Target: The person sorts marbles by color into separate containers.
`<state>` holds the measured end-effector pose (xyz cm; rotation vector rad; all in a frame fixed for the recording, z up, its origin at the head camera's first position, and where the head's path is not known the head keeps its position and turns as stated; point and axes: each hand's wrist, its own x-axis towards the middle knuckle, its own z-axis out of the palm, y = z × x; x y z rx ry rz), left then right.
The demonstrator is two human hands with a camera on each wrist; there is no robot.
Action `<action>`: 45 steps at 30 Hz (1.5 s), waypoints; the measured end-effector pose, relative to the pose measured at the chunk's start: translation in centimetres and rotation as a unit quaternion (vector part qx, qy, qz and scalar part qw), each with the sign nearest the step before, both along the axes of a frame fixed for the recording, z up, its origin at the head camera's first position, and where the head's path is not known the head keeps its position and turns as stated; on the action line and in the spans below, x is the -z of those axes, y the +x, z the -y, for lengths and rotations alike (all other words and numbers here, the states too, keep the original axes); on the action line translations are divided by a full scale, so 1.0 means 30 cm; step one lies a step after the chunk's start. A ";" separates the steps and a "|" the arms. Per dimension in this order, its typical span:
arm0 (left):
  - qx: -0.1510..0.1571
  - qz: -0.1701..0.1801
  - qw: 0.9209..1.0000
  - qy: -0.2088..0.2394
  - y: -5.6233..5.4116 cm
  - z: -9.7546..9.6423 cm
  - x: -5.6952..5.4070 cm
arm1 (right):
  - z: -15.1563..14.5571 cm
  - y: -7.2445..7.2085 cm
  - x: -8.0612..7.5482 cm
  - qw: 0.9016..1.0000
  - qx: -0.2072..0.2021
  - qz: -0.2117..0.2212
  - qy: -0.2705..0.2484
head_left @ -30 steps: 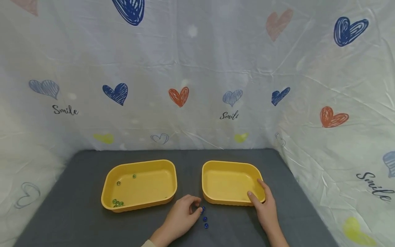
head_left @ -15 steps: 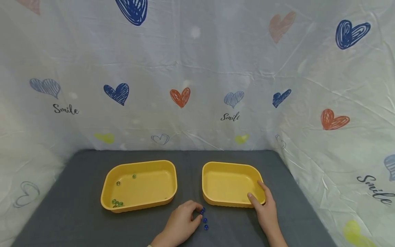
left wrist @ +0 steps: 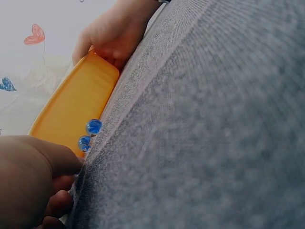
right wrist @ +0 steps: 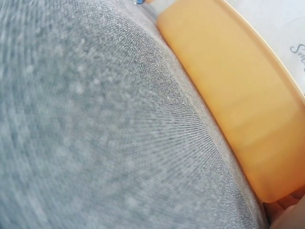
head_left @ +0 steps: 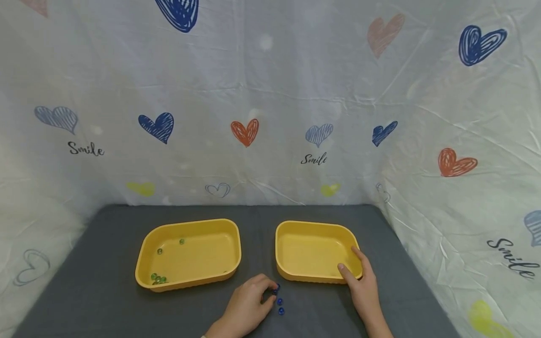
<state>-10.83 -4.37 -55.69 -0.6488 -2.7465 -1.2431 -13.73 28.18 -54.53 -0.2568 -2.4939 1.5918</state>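
My left hand [head_left: 247, 305] is low over the grey cloth, thumb and index finger bent around small blue glass marbles [head_left: 280, 302]. The index fingertip touches the farthest marbles; whether any is pinched is hidden. Two blue marbles [left wrist: 94, 126] show clearly beyond the fingers in the left wrist view. With my right hand [head_left: 362, 286] I grip the near right corner of a yellow plastic tray [head_left: 317, 278], thumb over its rim. That tray's visible floor is bare. In the right wrist view its wall [right wrist: 238, 95] stands along the cloth, with part of my hand [right wrist: 288, 214] at the corner.
A second yellow tray [head_left: 188, 283] stands on the left and holds several green glass marbles [head_left: 157, 279]. Both trays sit on a dark grey cloth [head_left: 127, 314]. Behind hangs a white curtain [head_left: 270, 70] printed with hearts.
My left hand has shifted slightly nearer, its index finger lowered to the farthest blue marbles. My right hand keeps its grip on the tray. The head view moved a little.
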 end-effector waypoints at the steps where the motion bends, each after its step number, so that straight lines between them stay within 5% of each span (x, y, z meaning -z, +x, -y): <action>1: 0.000 -0.005 1.000 -0.001 -0.001 0.000 0.002 | 0.000 0.000 0.000 1.000 0.000 0.000 0.000; 17: -0.005 -0.034 0.999 -0.012 -0.007 -0.012 0.016 | 0.003 0.002 -0.001 1.000 0.006 -0.010 0.004; 26: -0.011 -0.006 1.000 -0.018 -0.011 -0.011 0.021 | 0.005 0.004 -0.003 1.000 0.008 -0.002 0.008; 35: -0.004 0.032 0.997 0.068 -0.019 -0.003 -0.002 | 0.005 0.001 -0.004 1.000 0.005 0.004 0.001; 45: 0.011 0.035 0.988 0.147 -0.041 -0.016 -0.072 | 0.000 0.000 0.000 1.000 0.004 0.011 0.005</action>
